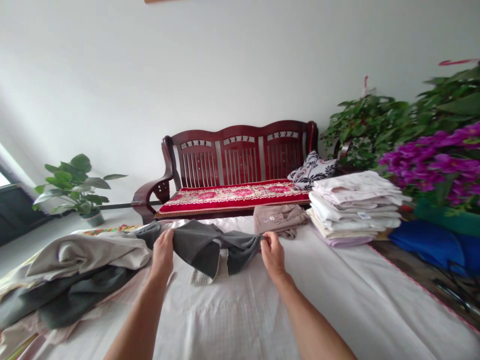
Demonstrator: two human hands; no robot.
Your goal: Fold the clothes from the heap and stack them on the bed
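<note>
A dark grey garment (198, 245) stretches between my two hands above a table covered with a white cloth (232, 325). My left hand (163, 247) is closed on its left part, and some of the fabric shows beyond that hand. At the other end, my right hand (272, 252) pinches a corner of it. A pale lining and a whitish piece (202, 277) show under its lower edge; I cannot tell whether they belong to it. Just behind my right hand lies a folded brown-taupe garment (281, 220).
On the left lies a loose heap of clothes (90, 255). A tall stack of folded light clothes (354, 210) stands at the right, near purple flowers (435, 165) and a blue cloth (435, 245). Behind the table is a dark red wooden bench (240, 155) with a patterned cushion (313, 170).
</note>
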